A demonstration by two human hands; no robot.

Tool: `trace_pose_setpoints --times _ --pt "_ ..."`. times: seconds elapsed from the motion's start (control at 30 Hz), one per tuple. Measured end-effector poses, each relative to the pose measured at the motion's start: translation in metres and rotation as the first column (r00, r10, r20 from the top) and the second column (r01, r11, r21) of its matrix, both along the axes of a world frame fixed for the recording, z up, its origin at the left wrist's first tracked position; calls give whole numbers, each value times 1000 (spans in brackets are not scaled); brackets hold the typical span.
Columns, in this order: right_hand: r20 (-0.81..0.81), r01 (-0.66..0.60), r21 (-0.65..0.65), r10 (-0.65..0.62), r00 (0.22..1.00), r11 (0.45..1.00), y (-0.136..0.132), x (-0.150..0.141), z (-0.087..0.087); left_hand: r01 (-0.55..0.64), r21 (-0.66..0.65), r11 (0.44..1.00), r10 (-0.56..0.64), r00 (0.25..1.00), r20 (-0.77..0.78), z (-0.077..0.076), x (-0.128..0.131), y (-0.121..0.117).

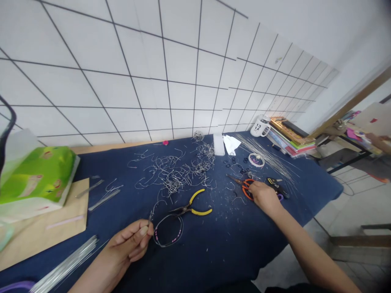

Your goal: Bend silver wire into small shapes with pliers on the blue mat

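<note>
My left hand (pixel 134 240) pinches a thin twisted wire (pixel 152 213) between thumb and fingers; its loose end curls up over the cloth. Just right of that hand lies a wire loop with pink beads (pixel 180 234). Pliers with yellow handles (pixel 200 212) rest spread above the loop, their jaws pointing left. Further right, my right hand (pixel 265 197) is closed at the handles of orange-handled scissors (pixel 248 189), which lie on the cloth with their tips toward the left. My fingertips there are partly hidden. A large tangle of bent wire pieces (pixel 177 179) spreads between and beyond both hands.
A dark blue cloth (pixel 214 260) covers the table. Straight wires (pixel 70 264) lie front left, near a green tissue pack (pixel 39 175). Right of the scissors is a black-handled tool (pixel 277 187). A bead dish (pixel 255 160), mug (pixel 260 127) and books (pixel 293 138) stand back right.
</note>
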State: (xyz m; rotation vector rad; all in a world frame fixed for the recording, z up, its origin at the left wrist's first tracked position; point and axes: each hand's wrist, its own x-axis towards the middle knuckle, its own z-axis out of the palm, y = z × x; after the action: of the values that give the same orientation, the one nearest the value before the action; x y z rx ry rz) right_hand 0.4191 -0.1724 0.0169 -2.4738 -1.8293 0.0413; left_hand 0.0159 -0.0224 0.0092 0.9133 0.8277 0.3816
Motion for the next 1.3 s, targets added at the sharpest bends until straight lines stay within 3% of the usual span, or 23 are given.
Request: trace_pose_setpoints --times 0.13,0.27,0.5,0.57,0.63,0.77,0.87,1.0,1.1,1.3 --pt "126 -8 -24 11 992 1000 -3 -14 1 -5 -7 1000 5 1000 -15 -1 -2 0" --pt "180 -14 -60 25 983 998 -2 -8 10 7 -21 1000 -7 1000 3 -5 -3 1" --pt "100 -144 -186 165 981 972 12 10 60 10 -23 1000 -10 1000 -8 -1 -2 2" --pt "32 -207 -160 215 976 965 27 1 73 16 -16 1000 -16 1000 -11 0 -2 2" --pt "-42 -266 -37 264 963 963 51 -18 80 31 -12 999 -31 1000 -1 -1 -2 2" --pt "-177 -406 137 426 887 903 114 -71 63 64 -17 998 -63 997 47 -4 -2 3" --pt "-224 -491 146 512 829 859 158 -110 37 59 -15 998 -58 997 58 -6 -3 4" --pt "-245 -562 131 576 780 817 180 -134 16 53 -31 998 -51 997 58 -9 -3 6" --pt "-256 -490 125 505 825 863 162 -114 18 50 -49 998 -47 998 51 -8 -3 6" --pt "-210 -228 76 239 948 971 100 -4 33 13 -37 999 -12 1000 20 -6 -1 3"
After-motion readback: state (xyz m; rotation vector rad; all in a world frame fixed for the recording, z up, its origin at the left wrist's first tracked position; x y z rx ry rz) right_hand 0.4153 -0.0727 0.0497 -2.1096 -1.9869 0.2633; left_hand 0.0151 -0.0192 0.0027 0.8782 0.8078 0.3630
